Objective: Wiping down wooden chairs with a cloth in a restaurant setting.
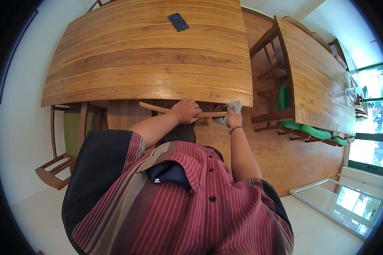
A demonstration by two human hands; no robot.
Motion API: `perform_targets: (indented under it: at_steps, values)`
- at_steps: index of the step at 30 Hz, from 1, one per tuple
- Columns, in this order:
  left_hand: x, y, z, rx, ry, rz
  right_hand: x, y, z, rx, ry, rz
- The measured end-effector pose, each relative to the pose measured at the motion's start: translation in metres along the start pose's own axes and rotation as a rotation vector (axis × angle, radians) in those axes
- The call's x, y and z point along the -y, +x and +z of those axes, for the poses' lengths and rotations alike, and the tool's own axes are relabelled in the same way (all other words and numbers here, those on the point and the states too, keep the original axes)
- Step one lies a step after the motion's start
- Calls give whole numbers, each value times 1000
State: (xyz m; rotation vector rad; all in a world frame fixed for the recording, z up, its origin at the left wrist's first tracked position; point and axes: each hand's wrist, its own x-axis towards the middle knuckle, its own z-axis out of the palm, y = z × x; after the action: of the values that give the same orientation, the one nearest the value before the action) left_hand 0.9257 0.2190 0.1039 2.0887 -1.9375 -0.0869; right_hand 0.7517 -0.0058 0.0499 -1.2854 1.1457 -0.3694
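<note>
Between me and the near table edge is the curved wooden top rail (156, 107) of a chair. My left hand (185, 111) lies over the middle of this rail, its fingers curled onto the wood. Around the rail's right end, my right hand (234, 118) grips a grey cloth (232, 105), which bunches out above and to the left of the fingers. Most of the chair below the rail is hidden by my arms, my body and the table.
A black smartphone (178, 22) lies on the large wooden table (146, 63). At the left stands another wooden chair with a green cushion (72, 134). A second table (319, 76) is on the right, with green-seated chairs (316, 131) beside it, over a wooden floor (274, 159).
</note>
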Motion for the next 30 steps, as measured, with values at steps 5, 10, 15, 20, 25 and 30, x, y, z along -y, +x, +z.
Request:
perform_targets:
  at_steps: [5, 10, 15, 20, 25, 30]
  values:
    - [2, -4, 6, 7, 57, -35, 2, -42, -14, 38, 436, 161]
    - [-10, -10, 2, 6, 110, -103, -81, -82, -104, -132, 410, 361]
    - [-72, -53, 6, -138, 110, -743, -210, -138, -247, -82, -500, 333]
    - [-149, -160, 38, -18, 28, -742, -317, -210, -375, -131, -626, 636]
    - [-172, -357, 153, 230, -1096, -1220, -293, -259, -384, 37, -833, 588]
    - [-202, -456, 189, 638, -450, -1094, -296, -259, -381, -23, -593, 549]
